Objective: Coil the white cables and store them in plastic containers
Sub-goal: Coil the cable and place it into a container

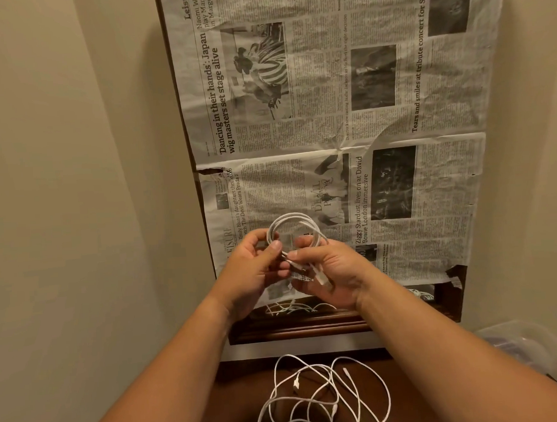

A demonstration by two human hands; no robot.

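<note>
Finishing one coil, my left hand (257,265) and right hand (333,272) both pinch the white cable (292,214), its loop at twelve o'clock. Next, probably tuck the end, then reach the tub (529,343) at four o'clock.

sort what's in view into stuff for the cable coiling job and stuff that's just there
For the job: coiled white cable, gripped by left hand and right hand; tangled white cables on the wooden surface; clear plastic container at the right.
Just there: newspaper covering the wood-framed panel.
</note>
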